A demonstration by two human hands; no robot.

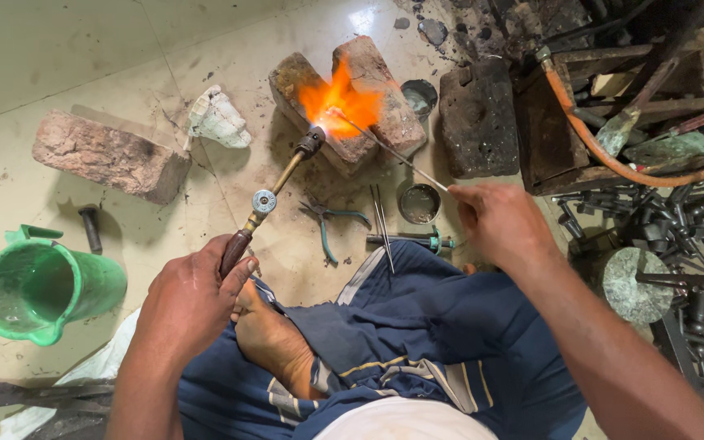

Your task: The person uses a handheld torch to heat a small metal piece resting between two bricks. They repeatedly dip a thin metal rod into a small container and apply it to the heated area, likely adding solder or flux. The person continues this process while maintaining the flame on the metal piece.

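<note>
Pale workshop floor [59, 49] | my left hand [189, 301] grips torch [275, 191], axis toward 1 o'clock, flame on bricks [368, 122] | my right hand [503, 224] pinches thin rod [393, 151], tip at 11 o'clock, nearer the flame

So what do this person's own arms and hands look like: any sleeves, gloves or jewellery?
Both forearms are bare, with no sleeves in view. The left hand and right hand wear no gloves, and no rings, watch or bracelets can be seen.

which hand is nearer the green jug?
Left. The left hand grips the torch handle just right of the green jug; the right hand is far across, holding the rod.
</note>
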